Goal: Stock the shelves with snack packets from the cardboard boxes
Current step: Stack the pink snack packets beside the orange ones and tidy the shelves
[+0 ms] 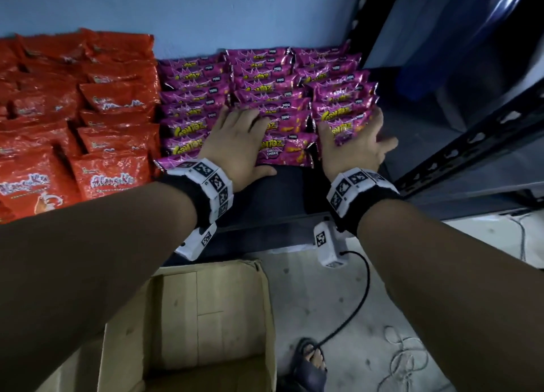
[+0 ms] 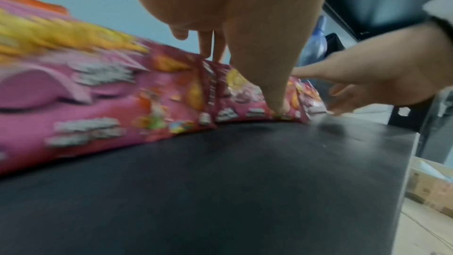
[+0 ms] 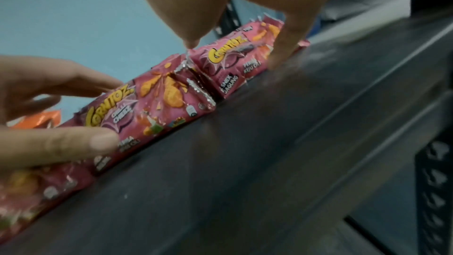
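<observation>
Purple Corntoz packets (image 1: 265, 97) lie in three overlapping rows on the dark shelf (image 1: 288, 191). My left hand (image 1: 235, 138) rests flat on them between the left and middle rows, fingers straight; its thumb presses the front packet (image 2: 245, 92) down near its lower edge. My right hand (image 1: 353, 144) straddles the front of the right row with spread fingers. Its thumb touches the top of the front packet (image 3: 235, 59), and one finger (image 3: 282, 53) reaches the shelf (image 3: 269, 162) on that packet's right side. The cardboard box (image 1: 212, 318) stands open on the floor below, with no packets visible in it.
Orange packets (image 1: 73, 112) fill the shelf's left part. A black perforated upright and beam (image 1: 471, 138) close off the right side. A blue wall stands behind the packets. A bare strip of shelf (image 2: 220, 181) runs along the front. A cable and a sandalled foot (image 1: 309, 362) are on the floor.
</observation>
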Tool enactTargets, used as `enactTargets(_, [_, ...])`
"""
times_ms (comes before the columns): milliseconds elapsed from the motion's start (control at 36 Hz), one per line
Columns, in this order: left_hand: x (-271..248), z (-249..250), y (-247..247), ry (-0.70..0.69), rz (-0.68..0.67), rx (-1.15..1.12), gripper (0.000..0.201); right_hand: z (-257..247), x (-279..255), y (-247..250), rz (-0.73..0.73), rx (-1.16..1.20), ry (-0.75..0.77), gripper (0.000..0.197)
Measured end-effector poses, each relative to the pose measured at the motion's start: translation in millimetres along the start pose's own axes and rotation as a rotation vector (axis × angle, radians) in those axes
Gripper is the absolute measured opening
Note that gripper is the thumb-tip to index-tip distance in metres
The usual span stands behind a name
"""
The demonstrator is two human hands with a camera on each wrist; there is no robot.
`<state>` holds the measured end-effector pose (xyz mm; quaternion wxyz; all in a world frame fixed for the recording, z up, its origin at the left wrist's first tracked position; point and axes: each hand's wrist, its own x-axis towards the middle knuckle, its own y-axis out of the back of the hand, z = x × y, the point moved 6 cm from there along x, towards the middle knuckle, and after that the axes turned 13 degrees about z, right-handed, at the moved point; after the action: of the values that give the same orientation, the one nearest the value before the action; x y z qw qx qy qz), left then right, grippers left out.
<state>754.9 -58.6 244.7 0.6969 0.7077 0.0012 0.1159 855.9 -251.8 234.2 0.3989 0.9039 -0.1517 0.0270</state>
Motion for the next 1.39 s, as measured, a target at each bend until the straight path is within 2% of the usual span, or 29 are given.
enactTargets(111, [9,12,-8,0.005,-0.021,-0.006,0.104,-2,4,-9,-0.104,0.075,-0.137,0.115])
enactTargets(194, [11,14,-11,0.015,0.010,-0.032,0.106,1,10,-11,-0.142,0.137,-0.281,0.119])
enactTargets(278, [15,16,-14,0.010,-0.022,-0.040,0.110,2,16,-14,-0.158,0.181,-0.352,0.121])
enactTargets(361, [18,17,-20,0.004,-0.069,-0.027,0.104,-1,20,-16,-0.160,0.202,-0.364,0.121])
enactTargets(500, [25,14,-24,0.048,-0.100,-0.021,0.092,-5,28,-31,-0.160,0.212,-0.353,0.109])
enactTargets(750, [38,9,-28,0.048,-0.093,-0.028,0.089,-8,41,-50,-0.165,0.234,-0.348,0.090])
enactTargets(917, [38,10,-30,0.065,-0.098,-0.017,0.092,-2,37,-47,-0.134,0.246,-0.338,0.100])
enactTargets(1000, [35,12,-28,0.072,-0.083,-0.015,0.093,1,38,-41,-0.074,0.226,-0.331,0.094])
enactTargets(1083, [32,16,-20,0.052,-0.041,-0.025,0.104,1,36,-33,-0.108,0.184,-0.363,0.098])
enactTargets(1167, [26,19,-7,0.037,0.022,-0.055,0.111,7,39,-42,-0.159,0.282,-0.417,0.089])
enactTargets(1222, [16,20,7,0.017,0.144,-0.105,0.098,8,38,-45,-0.197,0.308,-0.392,0.077])
enactTargets(1306, [-5,17,23,0.000,0.360,-0.176,0.056,7,35,-40,-0.224,0.328,-0.317,0.051])
enactTargets(1389, [-30,16,23,0.033,0.355,-0.174,0.037,10,30,-37,-0.253,0.385,-0.279,0.038])
